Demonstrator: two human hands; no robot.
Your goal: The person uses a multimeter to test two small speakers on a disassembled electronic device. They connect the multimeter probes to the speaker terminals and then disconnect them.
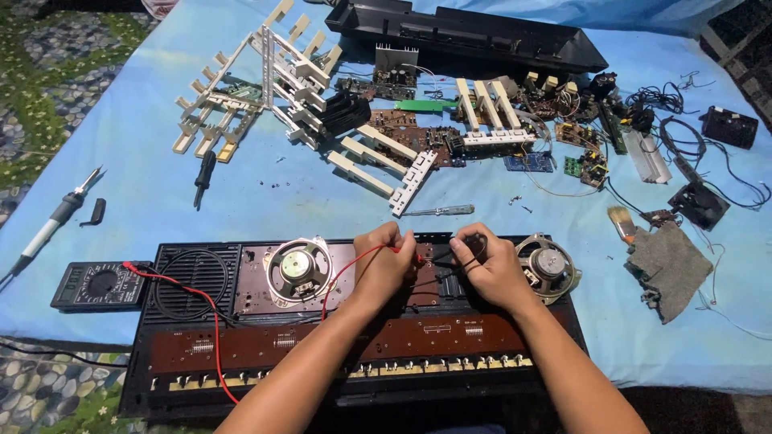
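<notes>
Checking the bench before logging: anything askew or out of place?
Yes. Key strips lie crooked in loose heaps above the open keyboard case. The right speaker sits tilted off the case's edge, unlike the seated left speaker.

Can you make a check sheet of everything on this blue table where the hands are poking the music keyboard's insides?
Surface: blue cloth over the table.
Job's things: opened keyboard case with two speakers, left one; multimeter beside it.
Clutter: loose white keys, circuit boards, soldering iron, screwdriver, brush, grey rag.
Grippers: left hand holds the red probe; right hand holds the black probe.
Cables: red lead runs from meter to left hand; black wires tangled far right.
Surroundings: patterned floor covering.
</notes>
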